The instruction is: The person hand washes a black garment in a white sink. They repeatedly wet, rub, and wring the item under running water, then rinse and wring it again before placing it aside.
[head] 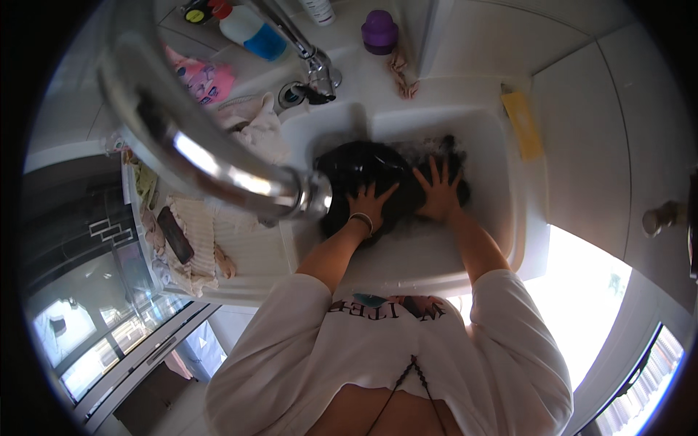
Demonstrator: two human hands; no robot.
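Observation:
A wet black cloth (362, 158) lies bunched in the basin of a white laundry sink (403, 267), with some water around it. My left hand (368, 207), a band on its wrist, rests on the left part of the cloth, fingers spread. Farther right, my right hand (439, 191) presses flat on the dark fabric with its fingers apart. Whether the black fabric is one piece or more, I cannot tell. The fingers of both hands are visible on top of it; neither is closed around a fold.
A large chrome tap spout (234, 180) arches over the left side. Light cloths (191, 234) and a dark phone-like object (174, 234) lie on the ribbed drainboard. Behind the basin stand a purple container (380, 32) and a bottle (253, 32). A yellow cloth (523, 125) hangs at the right rim.

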